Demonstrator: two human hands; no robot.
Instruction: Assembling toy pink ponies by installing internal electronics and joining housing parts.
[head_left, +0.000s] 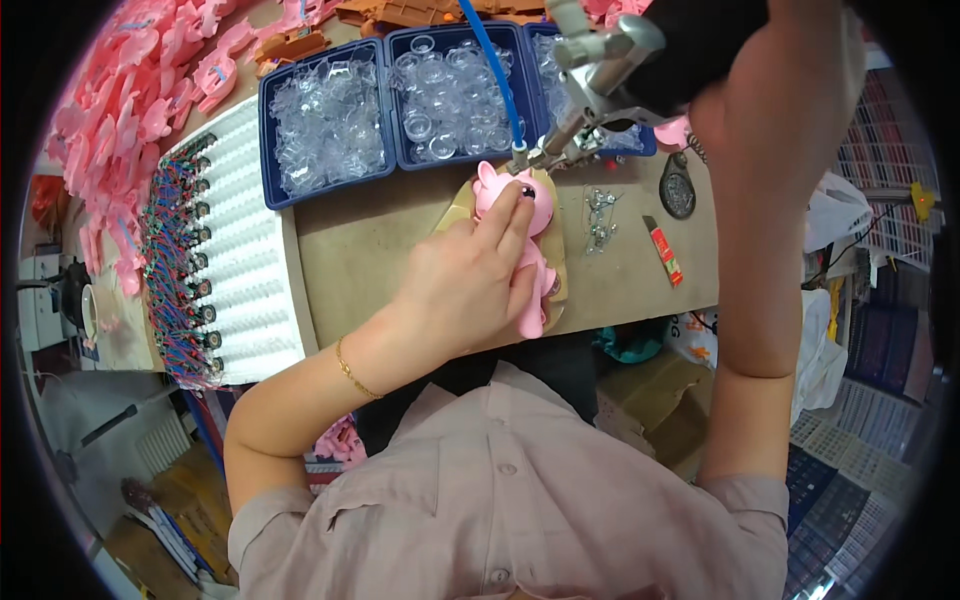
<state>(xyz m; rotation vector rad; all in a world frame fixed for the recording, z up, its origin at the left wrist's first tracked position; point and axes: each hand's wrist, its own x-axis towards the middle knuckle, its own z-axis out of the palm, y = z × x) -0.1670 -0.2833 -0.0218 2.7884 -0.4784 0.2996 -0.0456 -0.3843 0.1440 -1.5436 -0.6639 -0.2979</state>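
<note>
My left hand (465,265) presses down on a pink plastic animal toy (540,205) with an upright ear and a dark eye. Its fingers lie across the head and body, hiding part of the toy. The toy rests on a tan block-like holder (462,208). My right hand (735,105), raised at the upper right, grips a black-bodied metal hand tool (615,60); most of its fingers are hidden. The tool's metal end slants down to the toy's head, and whether it touches is hard to tell. A thin blue hose (493,60) runs down beside that end.
Blue bins (392,105) with clear plastic parts line the back. White ridged foam (250,290) at left carries wired black round parts. Pink shells (130,120) are heaped at far left. To the right lie small shiny metal pieces (600,220), a red cutter (664,255) and a dark oval object (678,188).
</note>
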